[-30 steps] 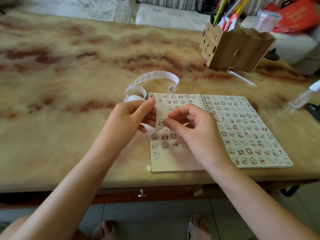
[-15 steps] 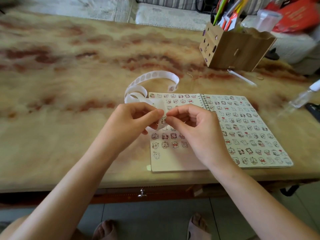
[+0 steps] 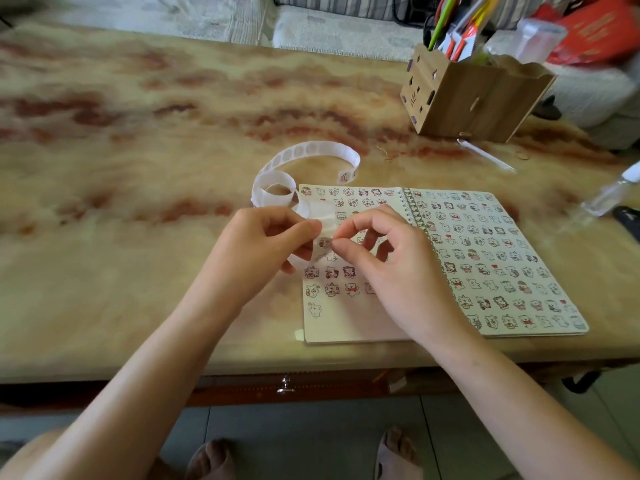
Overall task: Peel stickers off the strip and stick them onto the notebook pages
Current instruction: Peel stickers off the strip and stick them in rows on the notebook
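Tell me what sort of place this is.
Probably a living room at home: a low, marble-patterned coffee table with a drawer, a cushioned sofa right behind it, and a wooden pen holder full of pens.

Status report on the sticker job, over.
Left hand grips the strip. Right hand pinches a sticker on it, above the notebook. Notebook open, bare space near left. Nothing blocking.

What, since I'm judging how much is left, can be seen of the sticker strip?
The sticker strip is a white, glossy-looking paper ribbon. Its far arc shows blank round spots, with printed stickers near the tip. It curls in loops on the table beyond the notebook. Its near end is held up, pinched by the left hand and right hand.
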`<action>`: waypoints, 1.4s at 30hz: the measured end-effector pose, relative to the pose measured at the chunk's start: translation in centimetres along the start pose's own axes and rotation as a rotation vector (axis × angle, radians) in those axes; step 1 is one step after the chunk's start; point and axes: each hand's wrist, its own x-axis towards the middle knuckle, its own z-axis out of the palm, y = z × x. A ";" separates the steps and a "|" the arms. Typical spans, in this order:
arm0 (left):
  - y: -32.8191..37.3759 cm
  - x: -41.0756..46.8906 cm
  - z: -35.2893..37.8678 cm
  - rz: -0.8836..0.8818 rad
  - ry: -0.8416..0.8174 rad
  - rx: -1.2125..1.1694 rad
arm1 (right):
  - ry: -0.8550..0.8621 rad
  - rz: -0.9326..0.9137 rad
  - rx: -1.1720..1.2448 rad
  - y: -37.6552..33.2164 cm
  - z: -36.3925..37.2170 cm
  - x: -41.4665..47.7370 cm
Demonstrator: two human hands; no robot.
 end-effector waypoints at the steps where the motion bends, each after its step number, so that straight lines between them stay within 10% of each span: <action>1: -0.1 0.1 -0.1 -0.006 0.009 0.007 | -0.017 0.000 0.014 -0.2 -0.2 -0.1; 13: -0.9 0.0 0.2 -0.006 0.000 0.158 | -0.395 0.379 0.020 -0.5 -2.1 -0.3; 42: -1.1 0.1 0.3 0.025 0.001 0.229 | -0.265 0.290 -0.282 -0.1 -0.8 -1.7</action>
